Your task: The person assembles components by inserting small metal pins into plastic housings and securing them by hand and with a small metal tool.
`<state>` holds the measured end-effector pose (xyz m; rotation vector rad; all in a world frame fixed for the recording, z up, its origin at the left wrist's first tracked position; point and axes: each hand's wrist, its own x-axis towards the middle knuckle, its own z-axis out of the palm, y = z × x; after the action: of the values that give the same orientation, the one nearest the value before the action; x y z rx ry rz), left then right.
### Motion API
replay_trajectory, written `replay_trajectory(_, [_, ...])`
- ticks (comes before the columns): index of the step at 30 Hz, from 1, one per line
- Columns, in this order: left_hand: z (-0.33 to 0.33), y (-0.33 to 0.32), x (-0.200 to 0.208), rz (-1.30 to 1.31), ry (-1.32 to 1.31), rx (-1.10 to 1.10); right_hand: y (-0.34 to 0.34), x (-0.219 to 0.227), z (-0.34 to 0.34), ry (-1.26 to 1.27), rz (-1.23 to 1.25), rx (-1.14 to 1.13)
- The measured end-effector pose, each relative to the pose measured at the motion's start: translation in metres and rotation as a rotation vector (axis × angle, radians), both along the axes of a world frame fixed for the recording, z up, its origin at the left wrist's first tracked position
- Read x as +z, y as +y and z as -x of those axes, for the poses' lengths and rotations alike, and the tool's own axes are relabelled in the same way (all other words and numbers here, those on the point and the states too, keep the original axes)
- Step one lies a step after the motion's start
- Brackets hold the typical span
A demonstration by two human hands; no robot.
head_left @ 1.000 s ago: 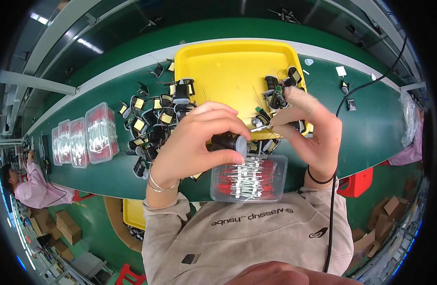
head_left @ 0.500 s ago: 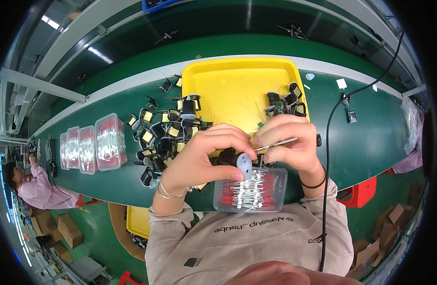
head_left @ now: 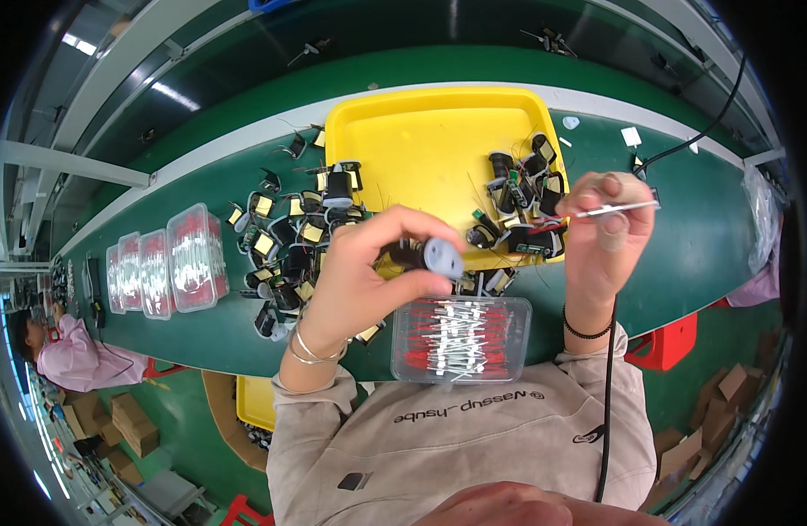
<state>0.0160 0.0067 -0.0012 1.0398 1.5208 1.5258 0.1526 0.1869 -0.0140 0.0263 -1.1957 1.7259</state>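
My left hand (head_left: pixel 359 272) is closed around a black cylindrical part with a round grey end cap (head_left: pixel 442 258), which has small holes in it. The cap faces right, above the clear box. My right hand (head_left: pixel 607 230), with beige covers on some fingertips, pinches a slim silver tool (head_left: pixel 621 208) that looks like tweezers. It is raised at the right edge of the yellow tray (head_left: pixel 412 158), apart from the left hand. Beneath my hands a clear plastic box (head_left: pixel 403 373) holds many thin red-and-white pieces.
Black parts with yellow pads (head_left: pixel 285 232) are heaped left of the tray; more black parts with wires (head_left: pixel 513 193) lie in its right side. Several filled clear boxes (head_left: pixel 195 259) stand at left. A black cable (head_left: pixel 610 394) hangs at right. A person in pink (head_left: pixel 83 355) sits far left.
My right hand has moved right and up with the silver tool, away from the black part. My left hand still holds that part, shifted slightly left and up.
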Motion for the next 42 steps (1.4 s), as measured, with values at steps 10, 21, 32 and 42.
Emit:
replay_trajectory(10, [-0.017, 0.017, -0.026, -0.428, 0.264, 0.143, -0.011, 0.019, -0.007, -0.229, -0.511, 0.023])
replay_trajectory(21, [-0.019, 0.012, -0.023, -0.320, 0.443, 0.098, -0.011, 0.012, -0.008, -0.327, -0.458, 0.040])
replay_trajectory(32, [-0.020, 0.017, -0.023, -0.416, 0.566, 0.156, -0.012, 0.024, -0.011, -0.303, -0.760, -0.103])
replay_trajectory(42, [-0.020, 0.015, -0.022, -0.451, 0.604, 0.205, -0.015, 0.024, -0.024, -0.261, -0.998, -0.093])
